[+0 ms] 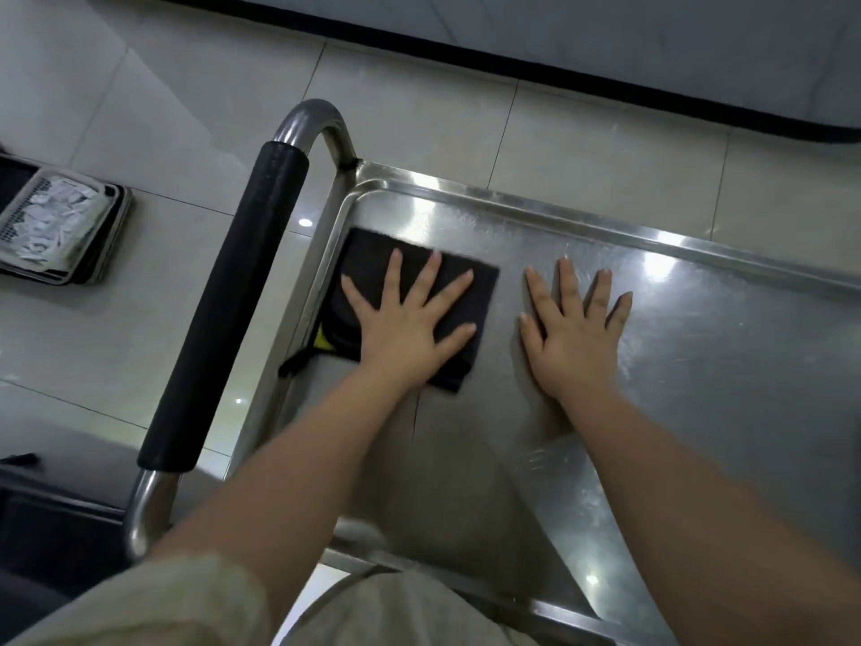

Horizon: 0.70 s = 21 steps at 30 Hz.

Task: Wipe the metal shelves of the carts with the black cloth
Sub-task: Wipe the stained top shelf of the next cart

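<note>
Two hands are showing in the head view, the only feed I'm getting from out here. The left hand is lying flat on the black cloth, fingers spread wide, pressing it down onto the top shelf of the cart. My guess is the spread is there to cover as much cloth as possible, so it's rubbing evenly and not bunching up.

The cloth is sitting folded in the shelf's far left corner, right against the raised rim and near the padded handle, so I reckon I'm working that end first. The right hand is resting bare on the metal just beside the cloth, fingers straight and apart, holding nothing. It's probably bracing me and keeping the cart from rolling. A tray of white bits is sitting on the floor off to the left, well apart.
</note>
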Motion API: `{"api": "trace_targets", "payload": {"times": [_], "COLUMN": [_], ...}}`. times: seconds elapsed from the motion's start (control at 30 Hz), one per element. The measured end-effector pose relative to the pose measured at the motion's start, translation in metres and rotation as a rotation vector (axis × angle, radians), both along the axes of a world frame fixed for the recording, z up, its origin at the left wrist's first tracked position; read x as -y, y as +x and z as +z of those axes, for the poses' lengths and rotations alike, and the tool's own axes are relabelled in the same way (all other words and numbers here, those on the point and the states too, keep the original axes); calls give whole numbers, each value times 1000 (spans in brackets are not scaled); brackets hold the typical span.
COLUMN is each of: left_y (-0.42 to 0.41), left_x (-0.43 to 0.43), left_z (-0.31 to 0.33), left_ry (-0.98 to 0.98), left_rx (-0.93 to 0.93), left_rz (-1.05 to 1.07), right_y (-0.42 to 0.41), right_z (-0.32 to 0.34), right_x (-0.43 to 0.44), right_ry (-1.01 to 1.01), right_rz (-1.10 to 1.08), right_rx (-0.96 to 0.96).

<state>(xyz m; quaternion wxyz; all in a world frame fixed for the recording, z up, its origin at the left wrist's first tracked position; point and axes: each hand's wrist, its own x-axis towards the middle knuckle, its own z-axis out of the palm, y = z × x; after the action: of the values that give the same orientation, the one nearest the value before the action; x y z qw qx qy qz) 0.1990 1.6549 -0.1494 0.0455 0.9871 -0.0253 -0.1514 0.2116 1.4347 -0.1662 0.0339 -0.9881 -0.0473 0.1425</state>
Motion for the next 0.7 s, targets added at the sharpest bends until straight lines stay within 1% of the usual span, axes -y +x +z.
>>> {"api": "trace_targets", "payload": {"times": [0.1, 0.2, 0.3, 0.43, 0.53, 0.6, 0.7], "left_y": [60, 65, 16, -101, -185, -213, -210], "left_x": [1, 0, -2, -5, -4, -5, -1], "left_z": [3, 1, 1, 3, 2, 1, 2], "left_ry": [-21, -6, 17, -7, 21, 26, 30], "left_rx": [-20, -17, 0, 21, -3, -2, -1], "left_rz": [16, 14, 1, -50, -30, 11, 68], "right_y": [2, 4, 7, 9, 9, 5, -36], "right_z": [0, 0, -1, 0, 3, 10, 18], "right_x": [0, 1, 1, 1, 1, 2, 10], "right_ry": [14, 10, 13, -8, 2, 49, 74], "right_rz": [-14, -23, -17, 1, 25, 46, 123], "right_rx": [0, 1, -7, -33, -54, -52, -69]}}
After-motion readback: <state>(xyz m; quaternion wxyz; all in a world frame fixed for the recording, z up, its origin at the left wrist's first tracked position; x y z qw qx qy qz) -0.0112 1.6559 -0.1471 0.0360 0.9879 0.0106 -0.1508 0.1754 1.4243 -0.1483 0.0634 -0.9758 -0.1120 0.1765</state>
